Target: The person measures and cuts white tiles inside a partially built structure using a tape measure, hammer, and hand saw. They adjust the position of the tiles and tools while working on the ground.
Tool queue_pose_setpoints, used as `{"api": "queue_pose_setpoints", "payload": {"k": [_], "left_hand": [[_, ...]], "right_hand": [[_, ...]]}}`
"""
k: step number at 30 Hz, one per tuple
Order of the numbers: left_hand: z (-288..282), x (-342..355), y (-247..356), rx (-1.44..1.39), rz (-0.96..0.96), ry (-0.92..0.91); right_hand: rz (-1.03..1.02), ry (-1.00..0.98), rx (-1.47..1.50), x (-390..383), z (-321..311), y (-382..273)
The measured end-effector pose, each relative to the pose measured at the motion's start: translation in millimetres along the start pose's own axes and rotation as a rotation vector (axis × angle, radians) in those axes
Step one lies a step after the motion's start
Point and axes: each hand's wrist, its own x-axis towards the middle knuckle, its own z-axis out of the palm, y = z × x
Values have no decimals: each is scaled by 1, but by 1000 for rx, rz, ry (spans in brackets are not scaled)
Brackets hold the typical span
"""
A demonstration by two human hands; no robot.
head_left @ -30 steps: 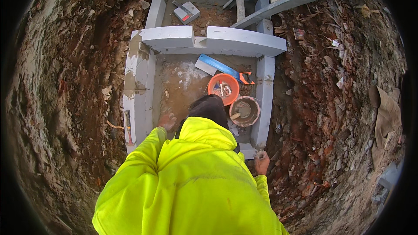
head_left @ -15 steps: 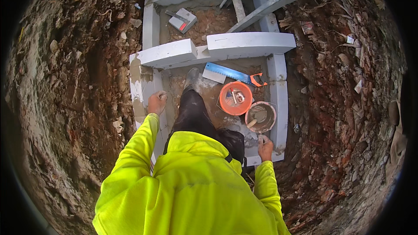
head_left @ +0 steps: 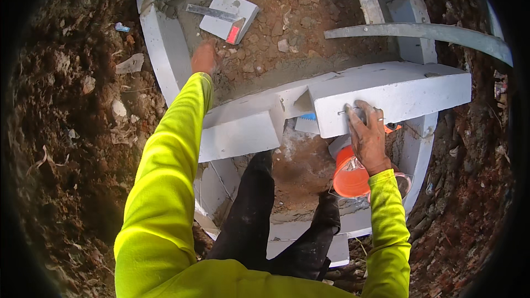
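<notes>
My left hand is stretched forward over the far compartment, close to a small white block. A try square with a metal blade and a red patch lies on that block. Motion smears the left fingers, so their pose is unclear. My right hand rests on the face of a long white block, its fingers apart and slightly bent. This block lies on the dividing wall between the two compartments. A shorter white block sits to its left on the same wall.
An orange bucket stands below my right hand, partly covering a second bucket. Part of a blue saw shows beneath the long block. A metal ladder leans across the far right. Rough soil and rubble surround the block walls.
I have leaned forward. My left hand has moved from the left wall into the far compartment, and my right hand from beside the buckets onto the long block.
</notes>
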Motion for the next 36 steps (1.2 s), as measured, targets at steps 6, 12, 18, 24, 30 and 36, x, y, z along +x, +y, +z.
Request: {"api": "queue_pose_setpoints", "payload": {"k": [6,12,18,24,30,36], "left_hand": [[86,90,-8,109,-110,-141],[142,133,-22,244,-37,-53],[125,132,-28,235,-56,64],[-11,36,-15,-60,147,253],[-210,-147,62,-344,463,395],[-211,-336,255,-841,625,-141]], "right_hand": [[42,33,84,6,2,14],[33,-26,-31,9,11,17],[-18,186,-14,6,32,25],[216,295,177,-5,17,-2],[531,492,655,-112,17,-76],[972,723,922,-295,6,-145]]}}
